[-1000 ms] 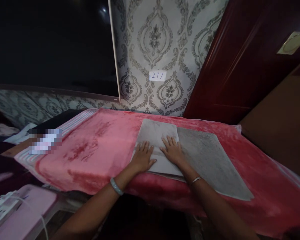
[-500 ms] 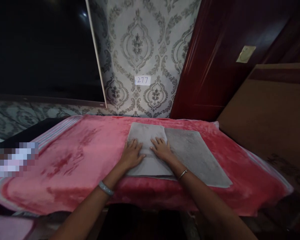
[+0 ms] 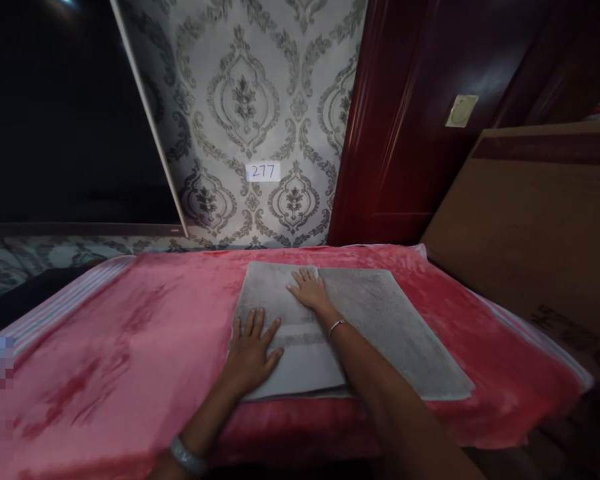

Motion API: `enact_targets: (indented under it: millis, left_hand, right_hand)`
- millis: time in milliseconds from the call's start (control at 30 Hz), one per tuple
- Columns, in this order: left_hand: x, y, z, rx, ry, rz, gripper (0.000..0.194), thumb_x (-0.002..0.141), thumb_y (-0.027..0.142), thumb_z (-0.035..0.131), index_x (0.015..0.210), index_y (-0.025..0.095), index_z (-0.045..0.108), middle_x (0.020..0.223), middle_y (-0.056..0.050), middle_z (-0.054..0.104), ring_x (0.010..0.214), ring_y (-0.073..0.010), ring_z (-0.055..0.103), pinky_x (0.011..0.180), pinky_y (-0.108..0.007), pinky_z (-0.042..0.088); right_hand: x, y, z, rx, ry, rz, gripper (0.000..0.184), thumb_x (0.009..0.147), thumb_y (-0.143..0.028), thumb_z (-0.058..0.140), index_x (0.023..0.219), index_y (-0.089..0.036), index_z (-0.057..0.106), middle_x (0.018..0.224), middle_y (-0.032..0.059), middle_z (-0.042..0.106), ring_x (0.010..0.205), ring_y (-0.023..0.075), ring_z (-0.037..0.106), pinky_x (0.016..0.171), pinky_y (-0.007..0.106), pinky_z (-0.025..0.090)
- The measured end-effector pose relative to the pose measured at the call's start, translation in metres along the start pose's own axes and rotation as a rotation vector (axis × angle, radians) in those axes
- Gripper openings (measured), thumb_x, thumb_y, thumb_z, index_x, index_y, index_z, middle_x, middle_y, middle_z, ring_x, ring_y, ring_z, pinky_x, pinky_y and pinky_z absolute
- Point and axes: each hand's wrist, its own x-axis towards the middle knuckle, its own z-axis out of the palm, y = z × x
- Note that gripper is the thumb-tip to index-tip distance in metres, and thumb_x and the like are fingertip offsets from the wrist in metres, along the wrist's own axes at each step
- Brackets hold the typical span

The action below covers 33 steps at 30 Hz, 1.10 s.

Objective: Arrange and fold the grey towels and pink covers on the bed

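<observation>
A grey cloth (image 3: 380,327) lies flat on a pink and red plush blanket (image 3: 170,320). The cloth's left part is folded over and shows a paler, smoother face. My left hand (image 3: 251,350) rests on this folded part near its left edge, palm down with fingers spread. Farther back, my right hand (image 3: 307,290) lies flat by the top of the fold, close to its inner edge, fingers apart. Neither hand grips anything. My right forearm hides part of the fold's inner edge.
A dark screen (image 3: 70,120) stands at the back left. Behind the blanket, patterned wallpaper (image 3: 245,93) carries a paper label (image 3: 263,171) reading 277. A dark red door (image 3: 405,133) and a large cardboard box (image 3: 535,220) border the right side.
My right hand has slid toward the fold's far edge. My left hand has shifted nearer to me along the left side. The view has turned slightly right.
</observation>
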Motion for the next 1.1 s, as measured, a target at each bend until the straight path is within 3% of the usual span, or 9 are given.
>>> enact_targets:
  millis: [367, 567, 733, 900, 1000, 1100]
  left_hand:
    - [0.004, -0.001, -0.001, -0.014, 0.008, 0.001, 0.061, 0.097, 0.049, 0.052, 0.154, 0.029, 0.048, 0.165, -0.018, 0.034, 0.153, -0.041, 0.028, 0.119, -0.068, 0.022]
    - [0.006, 0.001, -0.006, -0.002, -0.003, -0.006, 0.06, 0.097, 0.049, 0.051, 0.153, 0.028, 0.049, 0.164, -0.018, 0.036, 0.152, -0.041, 0.03, 0.119, -0.067, 0.023]
    - [0.008, -0.001, -0.005, -0.005, 0.016, -0.017, 0.06, 0.096, 0.05, 0.052, 0.152, 0.029, 0.051, 0.163, -0.017, 0.038, 0.151, -0.0413, 0.032, 0.118, -0.068, 0.024]
    - [0.011, -0.001, -0.007, -0.006, -0.011, -0.008, 0.061, 0.097, 0.052, 0.049, 0.153, 0.027, 0.05, 0.164, -0.018, 0.037, 0.152, -0.0413, 0.03, 0.118, -0.067, 0.023]
    - [0.012, -0.001, -0.008, -0.012, -0.014, -0.012, 0.062, 0.096, 0.051, 0.049, 0.153, 0.026, 0.049, 0.164, -0.018, 0.037, 0.153, -0.0411, 0.029, 0.119, -0.067, 0.021]
    - [0.012, 0.0, -0.009, -0.005, -0.023, -0.016, 0.063, 0.097, 0.05, 0.049, 0.154, 0.025, 0.048, 0.164, -0.019, 0.036, 0.153, -0.0413, 0.029, 0.12, -0.065, 0.02]
  right_hand:
    - [0.008, 0.005, 0.003, 0.028, -0.009, 0.026, 0.068, 0.103, -0.061, 0.026, 0.163, -0.029, 0.026, 0.172, 0.0054, 0.015, 0.157, 0.0258, 0.012, 0.123, 0.052, 0.015]
    - [-0.001, 0.03, -0.008, -0.007, -0.005, 0.081, 0.064, 0.105, -0.054, 0.027, 0.162, -0.026, 0.031, 0.171, 0.0075, 0.019, 0.156, 0.0264, 0.018, 0.123, 0.051, 0.017]
    - [-0.042, 0.076, -0.017, -0.022, 0.026, 0.123, 0.057, 0.105, -0.049, 0.034, 0.159, -0.03, 0.038, 0.168, 0.004, 0.028, 0.155, 0.0264, 0.022, 0.123, 0.05, 0.017]
    - [-0.104, 0.144, -0.028, 0.006, 0.108, 0.311, 0.058, 0.103, -0.043, 0.043, 0.157, -0.023, 0.041, 0.168, 0.0098, 0.028, 0.154, 0.0295, 0.023, 0.122, 0.054, 0.019]
    - [-0.139, 0.184, -0.038, 0.07, 0.163, 0.452, 0.058, 0.1, -0.037, 0.048, 0.154, -0.015, 0.045, 0.162, 0.0186, 0.038, 0.148, 0.0335, 0.036, 0.117, 0.053, 0.032]
    - [-0.164, 0.216, -0.049, 0.168, 0.205, 0.554, 0.052, 0.095, -0.029, 0.054, 0.143, -0.009, 0.057, 0.144, 0.0238, 0.057, 0.133, 0.0326, 0.055, 0.108, 0.043, 0.042]
